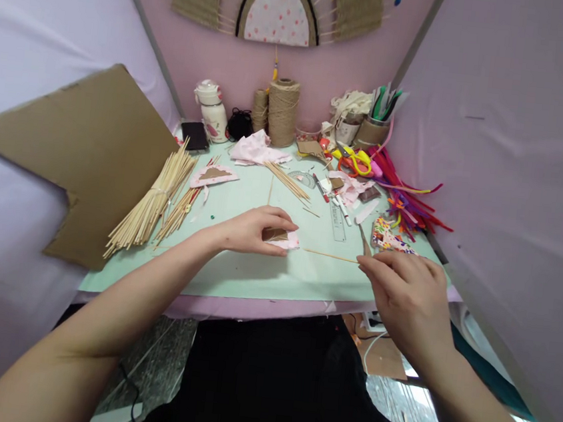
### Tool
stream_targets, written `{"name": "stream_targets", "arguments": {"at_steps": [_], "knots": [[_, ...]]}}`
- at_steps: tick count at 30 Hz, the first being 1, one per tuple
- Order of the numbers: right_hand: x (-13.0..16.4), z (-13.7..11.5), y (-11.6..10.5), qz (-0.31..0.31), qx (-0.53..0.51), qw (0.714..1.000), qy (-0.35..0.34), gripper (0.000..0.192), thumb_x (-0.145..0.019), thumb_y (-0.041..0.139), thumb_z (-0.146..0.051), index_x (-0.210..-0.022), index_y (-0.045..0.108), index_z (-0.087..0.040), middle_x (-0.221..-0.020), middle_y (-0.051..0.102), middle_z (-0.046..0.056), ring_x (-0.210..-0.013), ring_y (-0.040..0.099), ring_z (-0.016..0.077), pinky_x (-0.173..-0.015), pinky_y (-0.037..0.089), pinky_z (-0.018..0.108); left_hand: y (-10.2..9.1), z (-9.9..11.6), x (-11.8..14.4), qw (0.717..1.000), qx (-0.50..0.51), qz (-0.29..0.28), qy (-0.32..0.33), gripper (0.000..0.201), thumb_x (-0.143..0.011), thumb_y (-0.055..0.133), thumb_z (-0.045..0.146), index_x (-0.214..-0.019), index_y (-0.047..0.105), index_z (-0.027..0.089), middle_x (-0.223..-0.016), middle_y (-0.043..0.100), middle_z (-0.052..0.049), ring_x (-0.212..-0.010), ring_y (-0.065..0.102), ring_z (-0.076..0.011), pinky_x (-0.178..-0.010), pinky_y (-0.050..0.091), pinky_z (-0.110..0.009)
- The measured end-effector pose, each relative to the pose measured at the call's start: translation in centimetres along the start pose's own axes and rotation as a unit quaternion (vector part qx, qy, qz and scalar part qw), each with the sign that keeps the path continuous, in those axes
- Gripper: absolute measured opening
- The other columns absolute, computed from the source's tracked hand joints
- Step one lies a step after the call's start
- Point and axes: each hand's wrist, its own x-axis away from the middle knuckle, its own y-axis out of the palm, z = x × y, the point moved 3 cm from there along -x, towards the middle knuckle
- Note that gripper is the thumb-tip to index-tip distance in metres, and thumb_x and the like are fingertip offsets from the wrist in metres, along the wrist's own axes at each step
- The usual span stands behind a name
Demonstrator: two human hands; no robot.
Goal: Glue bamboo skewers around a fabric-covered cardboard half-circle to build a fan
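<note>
My left hand (265, 229) is closed round a small piece of cardboard (275, 235) edged with pink dotted fabric, just above the table. Part of that piece is hidden behind my thumb and fingers. On the right, my right hand (404, 284) pinches the end of a thin wooden skewer (331, 255). The skewer's free end points left at the cardboard piece, with a small gap between them. A narrow brownish pointed thing (365, 240) shows just beyond my right fingertips; I cannot tell what it is.
Bundled sticks (149, 200) and a large cardboard sheet (96, 151) are at left. Twine spools (282, 114) and a white bottle (213, 113) line the back. Yellow-handled scissors (355, 158), a clear ruler (337, 222) and pipe cleaners (408, 194) lie at right.
</note>
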Motion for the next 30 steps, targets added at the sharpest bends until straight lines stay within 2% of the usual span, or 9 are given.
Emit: {"name": "stream_targets", "arguments": {"at_steps": [12,16,30], "knots": [[0.11,0.03,0.20,-0.007,-0.003,1.000,-0.005,0.024,-0.090,0.052,-0.008,-0.092,0.071,-0.022,-0.086,0.069,0.004,-0.081,0.060,0.0197,-0.080,0.035,0.037,0.24,-0.18,0.16,1.000,-0.007,0.006,0.011,0.050,-0.077,0.073,0.043,-0.121,0.066,0.019,-0.121,0.063,-0.013,-0.112,0.059,-0.0238,-0.099,0.045,-0.037],[0.01,-0.13,0.21,0.009,0.001,1.000,-0.015,0.020,-0.089,0.055,-0.007,-0.090,0.071,-0.020,-0.084,0.069,0.003,-0.079,0.059,0.0190,-0.079,0.035,0.036,0.30,-0.19,0.18,1.000,-0.018,-0.001,0.020,0.051,-0.079,0.072,0.045,-0.122,0.066,0.018,-0.120,0.063,-0.013,-0.111,0.060,-0.0239,-0.098,0.046,-0.038],[-0.04,-0.32,0.34,0.003,-0.008,1.000,-0.021,0.015,-0.089,0.058,-0.011,-0.092,0.070,-0.019,-0.084,0.068,0.005,-0.079,0.059,0.0210,-0.077,0.036,0.037,0.46,-0.12,0.17,0.999,-0.024,-0.010,0.020,0.051,-0.079,0.072,0.044,-0.123,0.065,0.019,-0.121,0.063,-0.013,-0.112,0.059,-0.0238,-0.099,0.046,-0.038]]}}
